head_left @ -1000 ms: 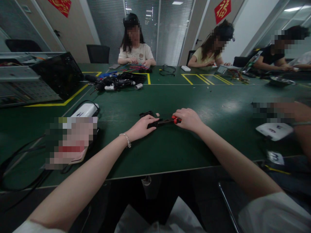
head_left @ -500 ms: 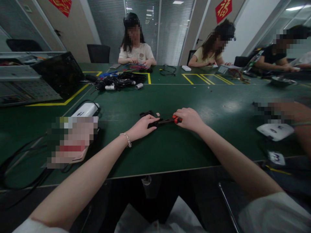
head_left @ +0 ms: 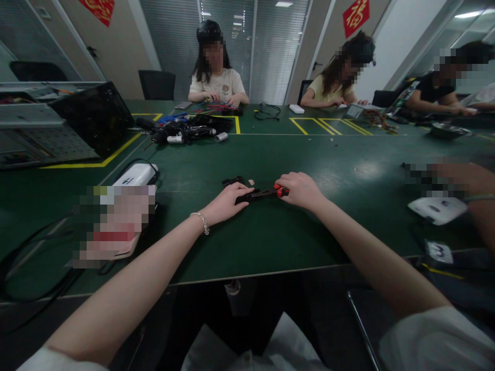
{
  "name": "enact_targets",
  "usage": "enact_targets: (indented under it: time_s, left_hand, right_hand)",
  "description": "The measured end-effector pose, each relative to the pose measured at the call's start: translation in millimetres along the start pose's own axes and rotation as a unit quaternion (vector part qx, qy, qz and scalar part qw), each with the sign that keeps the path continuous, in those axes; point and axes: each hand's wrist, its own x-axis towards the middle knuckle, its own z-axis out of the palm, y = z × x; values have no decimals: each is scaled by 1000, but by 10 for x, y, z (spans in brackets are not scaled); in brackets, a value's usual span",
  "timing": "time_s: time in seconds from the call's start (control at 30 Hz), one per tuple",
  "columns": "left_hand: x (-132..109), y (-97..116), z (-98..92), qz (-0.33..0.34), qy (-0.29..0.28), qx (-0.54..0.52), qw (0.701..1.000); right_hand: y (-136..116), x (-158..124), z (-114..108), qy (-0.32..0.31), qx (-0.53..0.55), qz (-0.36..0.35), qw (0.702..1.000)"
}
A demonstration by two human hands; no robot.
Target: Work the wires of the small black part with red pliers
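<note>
My right hand [head_left: 299, 189] is closed around the red and black handles of a pair of long-nosed pliers [head_left: 266, 193]. The jaws point left and meet a small dark piece [head_left: 244, 198] lying on the green table. Fingers and thumb of my left hand [head_left: 226, 202] grip that piece from its left side; its exact kind is too dark to make out. Just behind my left hand lies a small black part [head_left: 233, 181], with a tiny pale scrap [head_left: 251, 182] to its right.
A computer case [head_left: 46, 123] stands at the left, and a heap of black cables [head_left: 193, 128] lies farther back. Nearer on the left are a white device [head_left: 135, 175] and black cords [head_left: 34, 288]. Co-workers sit across the green table [head_left: 294, 247]; another person's arm [head_left: 481, 206] reaches in from the right.
The pliers' handles have shifted very slightly at my right hand. Both hands otherwise keep their places.
</note>
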Motion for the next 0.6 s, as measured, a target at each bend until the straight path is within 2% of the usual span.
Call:
enact_targets:
  time_s: [0.27,0.6]
  left_hand:
    - [14,-45,31,16,13,-1,1000]
    - [19,-5,17,12,15,-9,1000]
  right_hand:
    - [6,-10,2,3,-4,-3,1000]
    - [0,-2,-4,4,-12,-3,1000]
